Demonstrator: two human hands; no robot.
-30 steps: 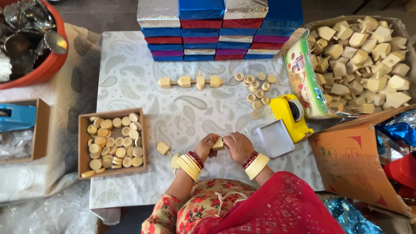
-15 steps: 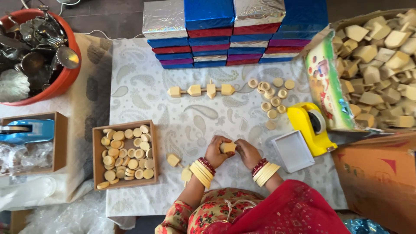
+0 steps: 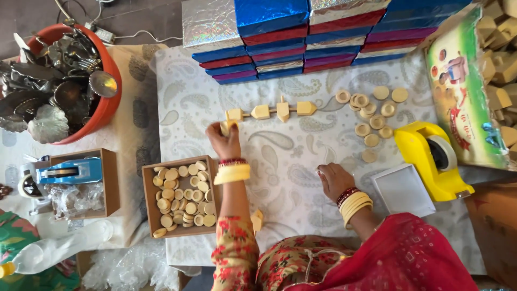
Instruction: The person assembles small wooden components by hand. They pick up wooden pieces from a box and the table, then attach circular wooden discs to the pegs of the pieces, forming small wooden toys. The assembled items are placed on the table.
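a small pale wooden piece is pinched in the left hand, fingers closed on it, at the left end of a row of wooden pieces laid on the paisley cloth. the right hand is rested on the cloth, fingers curled narrow, nothing seen held. a wooden tray of discs is set just beside the left forearm. loose wooden discs are scattered near a yellow tape dispenser.
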